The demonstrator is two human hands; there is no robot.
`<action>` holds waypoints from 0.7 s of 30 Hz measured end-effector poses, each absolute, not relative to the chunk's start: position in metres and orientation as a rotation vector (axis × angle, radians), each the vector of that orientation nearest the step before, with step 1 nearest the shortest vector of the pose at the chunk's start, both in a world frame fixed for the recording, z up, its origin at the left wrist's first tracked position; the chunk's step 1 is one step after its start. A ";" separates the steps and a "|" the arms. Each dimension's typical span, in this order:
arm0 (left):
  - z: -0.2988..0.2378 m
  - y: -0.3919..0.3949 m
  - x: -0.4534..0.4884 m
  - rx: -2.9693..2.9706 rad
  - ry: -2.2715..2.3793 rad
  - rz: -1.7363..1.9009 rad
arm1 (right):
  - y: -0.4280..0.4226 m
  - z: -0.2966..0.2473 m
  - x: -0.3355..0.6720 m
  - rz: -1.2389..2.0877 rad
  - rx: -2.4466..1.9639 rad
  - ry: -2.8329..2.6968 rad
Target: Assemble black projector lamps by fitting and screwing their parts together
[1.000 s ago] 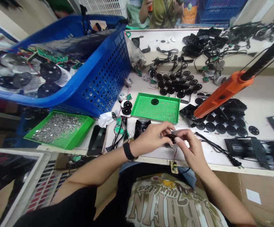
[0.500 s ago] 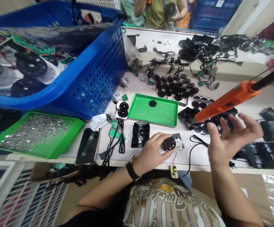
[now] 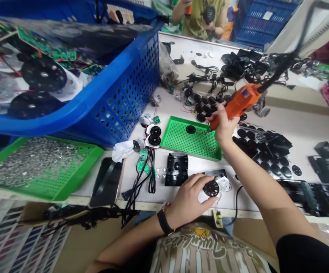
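Observation:
My right hand (image 3: 224, 125) is wrapped round an orange electric screwdriver (image 3: 238, 100). Its tip points down at the right part of a shallow green tray (image 3: 178, 146), in which a black disc (image 3: 190, 129) and small screws lie. With curled fingers, my left hand (image 3: 191, 195) grips a round black disc (image 3: 211, 188) near the front edge of the table. The disc is attached to a white and silver motor-like part (image 3: 223, 184). Thin wires run from it to a small circuit board (image 3: 217, 218) hanging over the edge.
A blue basket (image 3: 119, 91) of circuit parts towers on the left, above a green tray of metal bits (image 3: 76, 182). A black housing (image 3: 176, 168) and cables (image 3: 151, 170) lie left of my hand. Black discs (image 3: 267, 167) cover the right. Another person (image 3: 201, 19) works opposite.
My right hand, open and raised beside the hanging screwdriver before, now holds it with its tip over the green tray. My left hand keeps hold of the black disc.

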State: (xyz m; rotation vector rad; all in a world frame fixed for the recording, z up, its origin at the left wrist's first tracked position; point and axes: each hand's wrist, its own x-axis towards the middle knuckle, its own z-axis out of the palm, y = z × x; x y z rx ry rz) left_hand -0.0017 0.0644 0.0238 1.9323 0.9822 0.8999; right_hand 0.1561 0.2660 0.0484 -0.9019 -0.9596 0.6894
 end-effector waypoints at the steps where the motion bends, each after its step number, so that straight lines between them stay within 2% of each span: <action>1: 0.023 0.065 -0.004 1.936 0.994 0.901 | 0.268 0.043 0.155 0.652 -0.888 -0.949; 6: 0.020 0.068 -0.010 1.958 1.006 0.916 | 0.267 0.028 0.157 0.543 -0.877 -0.966; 21: 0.019 0.068 -0.010 1.992 1.016 0.908 | 0.270 0.013 0.158 0.534 -0.830 -0.995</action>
